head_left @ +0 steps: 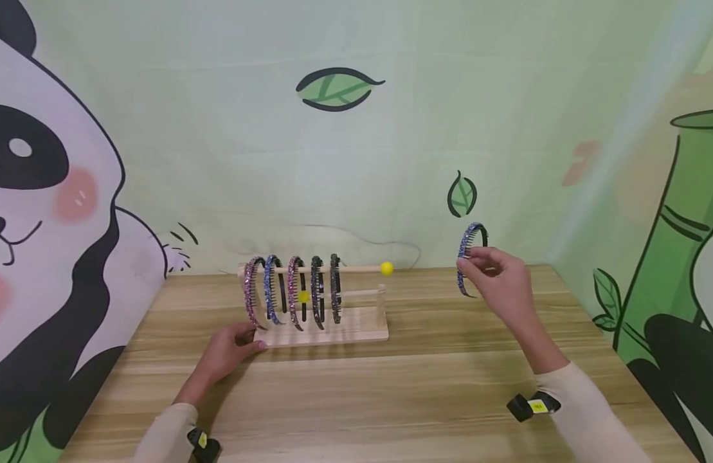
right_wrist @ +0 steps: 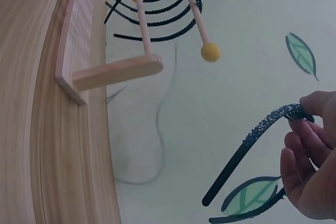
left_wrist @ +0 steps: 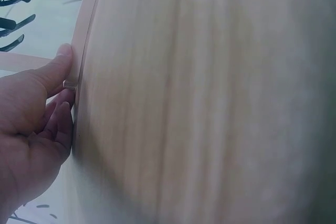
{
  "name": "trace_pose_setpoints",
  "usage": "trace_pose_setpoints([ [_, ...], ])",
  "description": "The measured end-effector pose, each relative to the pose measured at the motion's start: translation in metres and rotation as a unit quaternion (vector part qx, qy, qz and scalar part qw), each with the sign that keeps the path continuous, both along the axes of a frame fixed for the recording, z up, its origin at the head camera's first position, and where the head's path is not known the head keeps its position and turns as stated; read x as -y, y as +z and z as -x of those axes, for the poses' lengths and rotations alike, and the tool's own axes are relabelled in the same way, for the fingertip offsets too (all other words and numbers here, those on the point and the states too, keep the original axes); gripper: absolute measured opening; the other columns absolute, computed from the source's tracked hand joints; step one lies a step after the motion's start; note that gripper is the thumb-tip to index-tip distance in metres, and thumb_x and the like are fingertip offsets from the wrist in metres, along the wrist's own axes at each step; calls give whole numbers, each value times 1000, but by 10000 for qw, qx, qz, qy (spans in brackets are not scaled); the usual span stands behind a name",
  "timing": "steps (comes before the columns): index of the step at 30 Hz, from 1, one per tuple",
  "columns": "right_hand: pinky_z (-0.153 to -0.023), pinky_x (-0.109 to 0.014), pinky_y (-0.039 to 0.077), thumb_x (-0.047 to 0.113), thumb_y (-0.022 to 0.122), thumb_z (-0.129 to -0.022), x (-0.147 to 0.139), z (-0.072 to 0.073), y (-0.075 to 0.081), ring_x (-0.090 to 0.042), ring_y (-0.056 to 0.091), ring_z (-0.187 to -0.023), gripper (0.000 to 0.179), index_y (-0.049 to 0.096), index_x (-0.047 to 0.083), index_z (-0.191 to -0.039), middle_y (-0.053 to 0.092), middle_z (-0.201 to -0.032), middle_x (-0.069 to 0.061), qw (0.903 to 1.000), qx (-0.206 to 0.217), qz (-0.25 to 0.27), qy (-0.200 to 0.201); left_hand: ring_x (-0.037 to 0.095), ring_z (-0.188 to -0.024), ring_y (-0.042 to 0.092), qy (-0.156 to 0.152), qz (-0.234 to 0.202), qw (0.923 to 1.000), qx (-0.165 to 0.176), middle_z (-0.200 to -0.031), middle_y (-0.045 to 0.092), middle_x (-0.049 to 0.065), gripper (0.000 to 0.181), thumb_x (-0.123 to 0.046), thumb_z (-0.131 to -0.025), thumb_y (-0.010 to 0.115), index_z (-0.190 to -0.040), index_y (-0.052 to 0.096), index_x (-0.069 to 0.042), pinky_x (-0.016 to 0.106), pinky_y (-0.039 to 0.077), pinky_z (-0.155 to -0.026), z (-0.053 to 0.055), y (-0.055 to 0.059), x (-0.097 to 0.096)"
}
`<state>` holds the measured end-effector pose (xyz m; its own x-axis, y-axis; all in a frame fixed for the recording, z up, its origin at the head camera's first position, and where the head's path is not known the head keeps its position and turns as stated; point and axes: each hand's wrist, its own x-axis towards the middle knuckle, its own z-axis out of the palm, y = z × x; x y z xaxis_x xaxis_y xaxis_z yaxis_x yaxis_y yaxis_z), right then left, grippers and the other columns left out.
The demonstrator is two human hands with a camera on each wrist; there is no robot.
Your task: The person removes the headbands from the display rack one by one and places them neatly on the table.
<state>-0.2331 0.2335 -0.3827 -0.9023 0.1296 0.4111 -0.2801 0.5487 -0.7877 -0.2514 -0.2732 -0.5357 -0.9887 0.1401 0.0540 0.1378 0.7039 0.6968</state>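
The headband in the right grip glitters blue, with black ends. At the left grip, the rack is pale wood with yellow balls; outward from that grip its headbands run pink, blue, pink, then two blackish. Brown grain streaks the desk below; behind both grips, a pale green backdrop bears black-outlined green leaves.
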Motion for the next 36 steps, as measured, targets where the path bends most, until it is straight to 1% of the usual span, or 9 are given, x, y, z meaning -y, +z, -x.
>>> trace_pose_setpoints([
  [3,-74,-12,50,37,75,-94,-8,1,-3,-3,65,-82,40,73,2,-115,75,-98,-14,9999,8,-73,-130,18,-90,59,-4,-11,10000,7,-100,71,4,38,-20,-91,78,-125,71,-3,39,50,-84,-1,1,-1],
  [8,-72,-11,49,40,73,-95,-21,0,-6,0,63,-81,43,73,3,-117,74,-99,-15,9993,62,-215,-284,18,-89,57,-14,3,10000,-24,-98,70,3,38,-21,-92,78,-125,71,-4,37,49,-82,-2,3,-1],
  [13,-64,-14,50,42,73,-94,-33,2,-10,2,63,-78,45,73,3,-117,75,-99,-16,9987,113,-236,-430,19,-89,56,42,19,10000,27,-97,68,3,39,-22,-92,78,-126,70,-5,36,49,-82,-3,2,0],
  [15,-63,-15,50,42,73,-94,-38,4,-13,3,62,-77,45,73,3,-117,75,-99,-17,9982,123,-273,-521,19,-89,57,16,26,10000,26,-97,68,4,39,-22,-92,78,-126,70,-5,37,49,-82,-3,1,0],
  [20,-64,-12,46,42,73,-94,-51,10,-21,5,58,-79,45,73,3,-118,75,-100,-17,9954,148,-412,-847,20,-92,59,29,10,10000,23,-101,70,5,39,-22,-91,79,-125,70,-5,39,50,-85,-3,0,0],
  [25,-64,-10,45,42,74,-93,-62,16,-28,12,55,-75,46,75,4,-118,75,-101,-19,9925,209,-431,-1123,21,-89,56,25,-1,10000,45,-97,67,5,39,-22,-91,79,-125,70,-4,38,48,-81,-2,0,1],
  [28,-64,-11,44,41,74,-93,-67,20,-32,14,54,-73,45,76,5,-119,76,-102,-19,9910,267,-488,-1217,21,-88,55,38,-10,10000,21,-95,66,5,39,-22,-91,79,-124,70,-3,37,48,-80,-1,0,1],
  [33,-63,-12,43,38,75,-93,-76,26,-40,16,52,-71,42,76,6,-119,76,-101,-18,9891,327,-603,-1300,20,-90,57,19,-15,10000,15,-98,68,5,41,-23,-91,79,-125,69,-2,39,50,-83,-1,0,2],
  [36,-64,-12,43,41,75,-93,-82,29,-44,15,53,-73,46,75,5,-121,76,-104,-18,9882,442,-620,-1332,20,-90,57,0,14,10000,16,-98,68,5,42,-24,-91,79,-126,69,-2,40,50,-83,-1,0,2],
])
